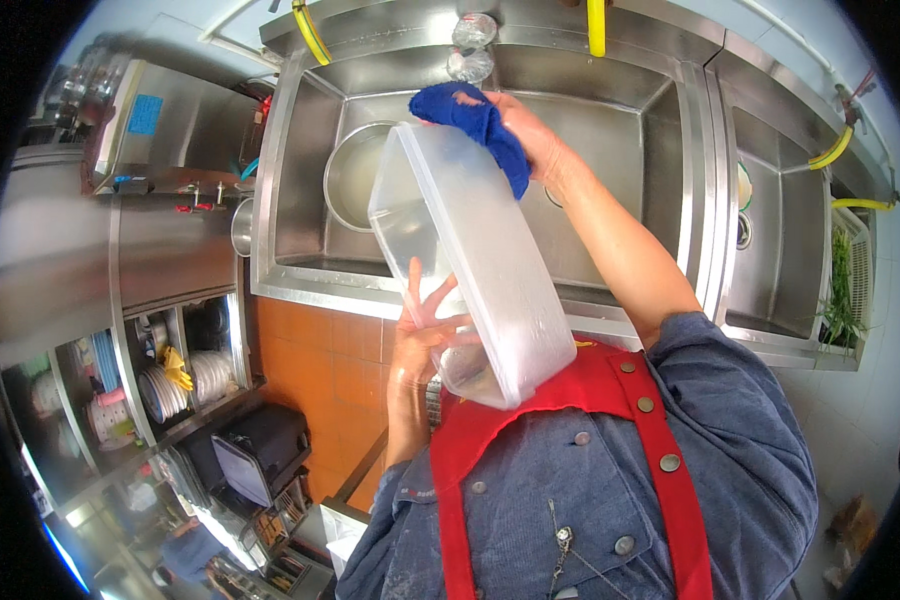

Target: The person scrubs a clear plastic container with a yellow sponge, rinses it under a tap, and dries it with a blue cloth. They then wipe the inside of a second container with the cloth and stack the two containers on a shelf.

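A translucent plastic food container (506,277) is tilted on its side before my chest, above the front edge of the sink, its opening facing left. My left hand (427,326) holds it at the open side, fingers spread across the mouth and partly seen through the plastic. In my right hand (529,135) is a blue cloth (465,112), draped over the container's far end and bearing on its outer wall. The right fingertips are hidden by the cloth. Below and behind the container lies a stainless steel double sink (600,142).
A round metal pot (356,176) with cloudy liquid stands in the left basin. Yellow hoses (597,30) hang over the sink. At right, a white basket (860,255) holds green stalks. Stacked plates (166,394) fill shelves at left. Another person (187,551) is at lower left.
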Demonstrator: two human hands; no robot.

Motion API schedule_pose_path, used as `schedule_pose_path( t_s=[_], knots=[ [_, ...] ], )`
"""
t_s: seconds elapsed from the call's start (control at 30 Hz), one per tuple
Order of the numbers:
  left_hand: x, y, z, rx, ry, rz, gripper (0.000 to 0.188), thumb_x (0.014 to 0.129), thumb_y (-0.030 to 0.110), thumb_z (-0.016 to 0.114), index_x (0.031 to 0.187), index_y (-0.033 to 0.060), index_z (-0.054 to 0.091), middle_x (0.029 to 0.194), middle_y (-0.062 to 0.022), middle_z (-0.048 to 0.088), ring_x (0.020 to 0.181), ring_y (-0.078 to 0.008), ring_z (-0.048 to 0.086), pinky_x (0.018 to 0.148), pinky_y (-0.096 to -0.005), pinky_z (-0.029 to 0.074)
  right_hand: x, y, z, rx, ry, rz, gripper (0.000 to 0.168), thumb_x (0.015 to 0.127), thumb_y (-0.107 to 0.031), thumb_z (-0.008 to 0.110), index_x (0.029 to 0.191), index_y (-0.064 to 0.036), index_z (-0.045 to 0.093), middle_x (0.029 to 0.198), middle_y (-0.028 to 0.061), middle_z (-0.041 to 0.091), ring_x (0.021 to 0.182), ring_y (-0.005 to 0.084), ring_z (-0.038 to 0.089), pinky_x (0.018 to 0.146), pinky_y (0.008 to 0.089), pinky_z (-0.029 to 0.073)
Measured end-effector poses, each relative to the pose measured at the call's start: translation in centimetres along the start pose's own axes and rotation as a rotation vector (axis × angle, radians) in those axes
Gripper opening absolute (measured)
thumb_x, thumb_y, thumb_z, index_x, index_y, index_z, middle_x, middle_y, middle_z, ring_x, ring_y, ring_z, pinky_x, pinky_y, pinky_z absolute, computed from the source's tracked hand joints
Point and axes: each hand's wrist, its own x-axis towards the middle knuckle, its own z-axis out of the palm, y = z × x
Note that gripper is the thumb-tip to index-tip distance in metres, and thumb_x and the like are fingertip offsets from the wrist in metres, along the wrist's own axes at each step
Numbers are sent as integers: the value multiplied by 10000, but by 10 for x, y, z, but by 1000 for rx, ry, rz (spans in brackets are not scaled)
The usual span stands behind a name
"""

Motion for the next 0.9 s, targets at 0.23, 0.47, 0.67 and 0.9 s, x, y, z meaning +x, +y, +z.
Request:
schedule_pose_path(
  t_s=[0.23, 0.47, 0.67, 0.9],
  knots=[
    [-27, -4, 30, 468, 356, -242, 495, 885, 96, 558, 1327, 114, 335, 1177, -143, 548, 884, -231, 642, 760, -354, 552, 40, 104, -69, 517, -230, 192, 379, 985, -325, 515, 1156, -4, 622, 1057, 120, 695, 885, 194, 700, 780, 353, 601],
    [-37, -37, 19, 488, 509, -68, 300, 902, 153, 586, 1159, 73, 453, 1029, -115, 581, 835, -209, 628, 728, -342, 528, -52, 122, -21, 832, 40, 463, 278, 982, -206, 504, 1099, 6, 642, 1014, 128, 696, 836, 188, 694, 751, 339, 597],
    [18, -40, 8, 492, 502, 102, 199, 917, 201, 610, 1015, 37, 554, 903, -90, 609, 792, -190, 616, 700, -332, 508, -94, 145, -17, 505, -14, 321, 262, 956, -164, 562, 1172, -17, 577, 1002, 43, 651, 830, 121, 652, 748, 275, 565],
    [60, -31, -61, 658, 743, 417, 142, 925, 141, 612, 872, 20, 562, 747, -103, 604, 646, -214, 628, 547, -330, 526, -127, 129, 1, 305, 59, 421, 262, 923, -132, 584, 1139, 17, 590, 1014, 112, 664, 819, 201, 671, 767, 335, 578]
  ],
)
